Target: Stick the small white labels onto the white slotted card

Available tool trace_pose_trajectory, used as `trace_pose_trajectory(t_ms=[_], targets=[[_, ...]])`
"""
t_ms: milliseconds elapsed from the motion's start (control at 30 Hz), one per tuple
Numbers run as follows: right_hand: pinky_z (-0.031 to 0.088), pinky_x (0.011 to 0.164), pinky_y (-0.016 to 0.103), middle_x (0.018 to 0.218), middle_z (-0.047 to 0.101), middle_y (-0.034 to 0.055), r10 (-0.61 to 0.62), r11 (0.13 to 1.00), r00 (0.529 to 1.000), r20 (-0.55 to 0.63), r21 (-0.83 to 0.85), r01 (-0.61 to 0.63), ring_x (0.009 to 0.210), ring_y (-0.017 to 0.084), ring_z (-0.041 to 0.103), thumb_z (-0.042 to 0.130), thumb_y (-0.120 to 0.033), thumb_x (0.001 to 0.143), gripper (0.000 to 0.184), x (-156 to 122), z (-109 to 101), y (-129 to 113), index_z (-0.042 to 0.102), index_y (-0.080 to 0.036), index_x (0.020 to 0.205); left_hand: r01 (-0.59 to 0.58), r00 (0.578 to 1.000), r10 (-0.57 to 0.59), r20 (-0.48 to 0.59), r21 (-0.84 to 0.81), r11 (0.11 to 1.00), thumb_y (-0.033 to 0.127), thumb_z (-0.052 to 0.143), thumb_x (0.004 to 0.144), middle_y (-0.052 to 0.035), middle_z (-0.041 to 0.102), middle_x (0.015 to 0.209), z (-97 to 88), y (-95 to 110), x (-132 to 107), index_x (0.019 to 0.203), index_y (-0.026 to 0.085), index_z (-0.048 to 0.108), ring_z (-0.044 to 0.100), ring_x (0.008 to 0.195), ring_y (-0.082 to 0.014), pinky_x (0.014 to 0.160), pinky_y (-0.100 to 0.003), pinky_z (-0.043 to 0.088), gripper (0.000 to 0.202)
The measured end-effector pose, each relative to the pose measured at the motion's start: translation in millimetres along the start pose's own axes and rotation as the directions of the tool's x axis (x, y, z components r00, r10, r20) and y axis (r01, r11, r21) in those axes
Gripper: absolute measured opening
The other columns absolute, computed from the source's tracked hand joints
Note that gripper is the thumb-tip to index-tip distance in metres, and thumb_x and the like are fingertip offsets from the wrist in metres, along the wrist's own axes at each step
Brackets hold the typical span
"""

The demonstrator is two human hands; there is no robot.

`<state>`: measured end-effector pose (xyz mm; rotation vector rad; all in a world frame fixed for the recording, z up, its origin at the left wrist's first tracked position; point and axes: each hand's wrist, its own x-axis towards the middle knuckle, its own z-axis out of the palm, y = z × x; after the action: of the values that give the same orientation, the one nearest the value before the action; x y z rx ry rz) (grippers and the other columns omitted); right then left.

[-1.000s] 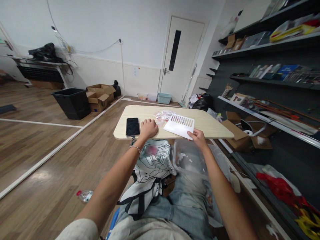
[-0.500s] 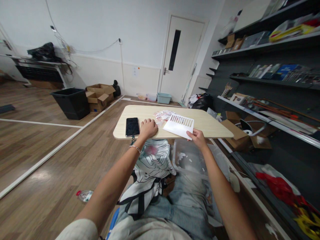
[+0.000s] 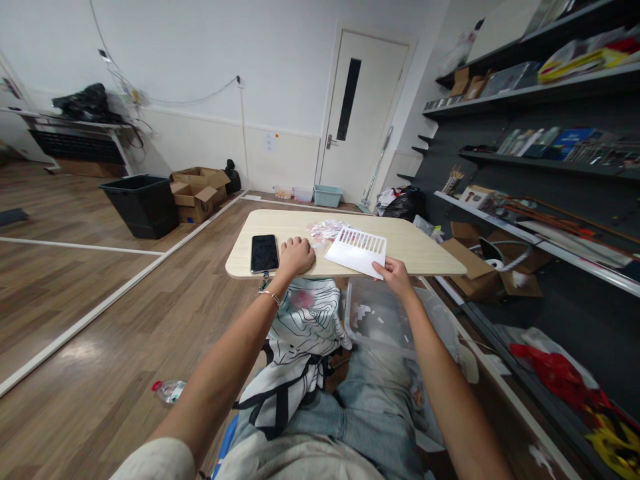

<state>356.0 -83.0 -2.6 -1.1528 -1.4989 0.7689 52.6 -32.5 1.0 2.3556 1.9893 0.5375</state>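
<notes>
My right hand [image 3: 393, 272] pinches the lower right corner of a white sheet [image 3: 356, 259] with a row of slots cut along its far edge. The sheet lies slightly tilted over the near part of the small table [image 3: 420, 247]. Behind it, partly covered, is a pile of white and pinkish paper scraps [image 3: 327, 230]. My left hand [image 3: 297, 255] rests palm down on the tabletop, fingers slightly bent, between the pile and a dark phone [image 3: 265, 253]. Nothing shows in that hand, though its underside is hidden.
Below the table, a clear plastic bin [image 3: 373, 320] holds a few white scraps. A patterned black-and-white cloth [image 3: 305, 327] hangs over my lap. Shelves [image 3: 550, 160] line the right side. A black bin [image 3: 145, 207], cardboard boxes [image 3: 197, 193] and a bottle [image 3: 170, 391] stand or lie leftward.
Almost nothing differs. The sheet and both hands appear shifted a few pixels left along with the whole view.
</notes>
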Motion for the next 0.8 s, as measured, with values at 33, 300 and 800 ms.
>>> trace_pose_trajectory(t_ms=[33,300,800], targets=[[0.059,0.052,0.034,0.075,0.077,0.0075,0.001,1.000,1.000,-0.001,0.000,-0.001,0.061,0.022,0.066,0.089,-0.066,0.064,0.058,-0.3,-0.1,-0.4,0.080,-0.015,0.090,0.001,1.000,-0.001,0.000,0.000,1.000,0.038,0.035,0.106,-0.0190,0.063,0.144,0.2,-0.1,0.2,0.133,0.018,0.064,0.054,0.135,-0.0349,0.113,-0.050,0.038,0.045],[0.059,0.055,0.036,0.077,0.078,0.0077,0.001,1.000,1.000,0.013,-0.008,-0.001,0.065,0.023,0.068,0.088,-0.065,0.066,0.058,-1.1,-0.7,0.0,0.081,-0.015,0.096,0.004,1.000,-0.004,0.008,-0.001,1.000,0.038,0.036,0.106,-0.0179,0.063,0.144,1.1,-0.9,1.7,0.133,0.019,0.064,0.053,0.135,-0.0339,0.113,-0.049,0.038,0.043],[0.060,0.054,0.035,0.077,0.079,0.0077,0.011,1.000,1.000,0.002,0.010,-0.012,0.062,0.022,0.067,0.090,-0.063,0.064,0.057,0.5,-2.1,3.1,0.081,-0.015,0.093,0.003,1.000,-0.003,0.005,0.003,1.000,0.038,0.034,0.106,-0.0179,0.063,0.143,-0.2,0.3,0.2,0.132,0.019,0.064,0.054,0.134,-0.0340,0.113,-0.049,0.038,0.044]])
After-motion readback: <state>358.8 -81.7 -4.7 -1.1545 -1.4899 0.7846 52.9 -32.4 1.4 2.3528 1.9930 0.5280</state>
